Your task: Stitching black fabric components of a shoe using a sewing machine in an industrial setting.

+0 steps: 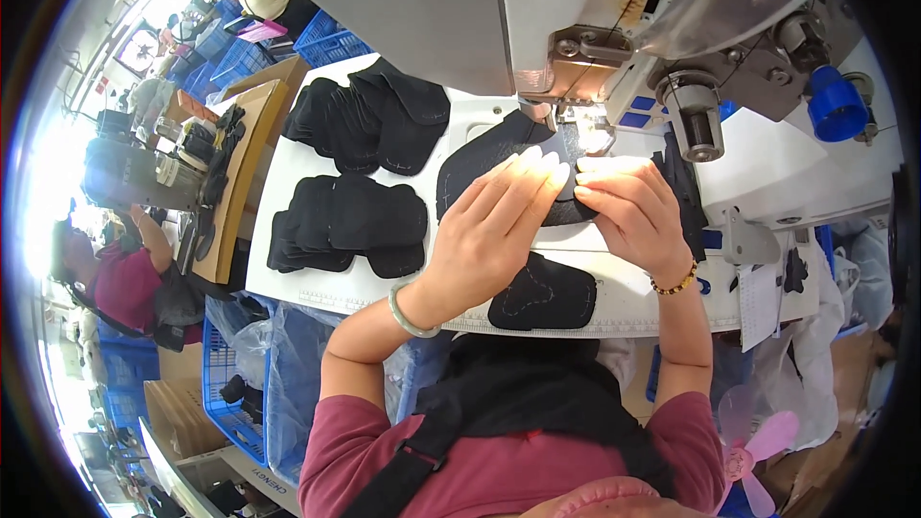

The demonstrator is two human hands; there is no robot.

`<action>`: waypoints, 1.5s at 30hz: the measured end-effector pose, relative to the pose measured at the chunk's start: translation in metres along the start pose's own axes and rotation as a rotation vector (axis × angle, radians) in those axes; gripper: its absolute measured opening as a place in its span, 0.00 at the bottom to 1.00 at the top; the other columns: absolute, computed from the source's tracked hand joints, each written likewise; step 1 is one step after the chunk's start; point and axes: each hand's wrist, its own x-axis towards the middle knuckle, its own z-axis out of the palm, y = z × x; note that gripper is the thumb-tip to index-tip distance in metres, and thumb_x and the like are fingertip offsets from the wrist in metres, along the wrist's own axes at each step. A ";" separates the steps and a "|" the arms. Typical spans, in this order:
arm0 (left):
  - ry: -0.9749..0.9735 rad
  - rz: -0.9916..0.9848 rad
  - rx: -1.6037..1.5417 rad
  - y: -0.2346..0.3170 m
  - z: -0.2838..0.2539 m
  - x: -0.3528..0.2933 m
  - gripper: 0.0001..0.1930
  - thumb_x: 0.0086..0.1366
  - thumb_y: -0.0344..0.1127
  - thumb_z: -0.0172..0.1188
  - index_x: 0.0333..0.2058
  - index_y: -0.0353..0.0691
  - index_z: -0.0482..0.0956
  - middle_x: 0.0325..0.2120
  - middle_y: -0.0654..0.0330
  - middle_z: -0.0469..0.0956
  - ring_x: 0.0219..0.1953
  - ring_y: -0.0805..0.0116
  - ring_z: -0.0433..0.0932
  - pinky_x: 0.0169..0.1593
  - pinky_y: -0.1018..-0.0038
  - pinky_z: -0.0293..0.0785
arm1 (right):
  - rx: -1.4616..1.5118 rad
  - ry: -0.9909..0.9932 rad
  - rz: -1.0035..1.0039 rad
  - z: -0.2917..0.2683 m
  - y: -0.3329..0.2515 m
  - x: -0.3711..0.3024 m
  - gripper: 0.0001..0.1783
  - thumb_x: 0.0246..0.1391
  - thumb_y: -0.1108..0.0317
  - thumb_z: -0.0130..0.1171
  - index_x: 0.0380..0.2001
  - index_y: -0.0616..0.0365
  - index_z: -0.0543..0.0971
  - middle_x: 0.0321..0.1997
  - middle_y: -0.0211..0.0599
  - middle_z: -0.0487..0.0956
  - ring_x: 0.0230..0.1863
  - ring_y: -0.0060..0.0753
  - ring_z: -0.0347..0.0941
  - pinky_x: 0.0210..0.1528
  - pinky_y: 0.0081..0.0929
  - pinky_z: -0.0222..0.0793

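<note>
From my remote seat I had the black piece point(470, 165) on the white table point(302, 163), under the machine point(556, 0) and reaching up to its lit needle area. The left hand point(499, 211) lay across it, fingers straight and together, I judged to keep it flat; its thumb was hidden, so I couldn't tell whether it pinched. The right hand point(628, 206) had thumb and fingertips closed on the piece's right edge, probably to steer it. The two sets of fingertips almost met.

The upper stack point(413, 125) and lower stack point(355, 225) sat to the left, likely for easy reach. A single piece point(547, 293) lay by the near edge, between the forearms.

Room was tight: the machine hemmed in the far side and dark strips point(679, 197) stood just beyond the right hand. A narrow bare gap ran between the stacks.
</note>
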 end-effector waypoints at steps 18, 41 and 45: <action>0.116 0.211 -0.089 -0.051 0.016 0.013 0.21 0.44 0.20 0.58 0.41 0.31 0.77 0.38 0.57 0.76 0.43 0.62 0.78 0.44 0.71 0.77 | -0.143 -0.054 0.037 0.006 0.001 0.005 0.17 0.41 0.75 0.62 0.39 0.57 0.79 0.41 0.27 0.78 0.31 0.24 0.71 0.34 0.23 0.66; -0.482 -0.623 -1.284 -0.135 0.029 0.060 0.13 0.55 0.29 0.64 0.40 0.38 0.80 0.35 0.61 0.80 0.37 0.69 0.77 0.41 0.75 0.75 | -0.073 0.051 0.282 0.022 -0.002 0.006 0.12 0.47 0.73 0.64 0.38 0.56 0.80 0.36 0.30 0.74 0.36 0.33 0.69 0.43 0.30 0.65; -0.519 -0.840 -1.492 -0.138 0.040 0.057 0.15 0.50 0.24 0.66 0.39 0.37 0.79 0.35 0.59 0.79 0.37 0.70 0.77 0.42 0.76 0.77 | -0.058 0.031 0.240 0.020 0.001 0.008 0.12 0.49 0.72 0.64 0.39 0.55 0.80 0.32 0.28 0.72 0.32 0.31 0.67 0.40 0.32 0.64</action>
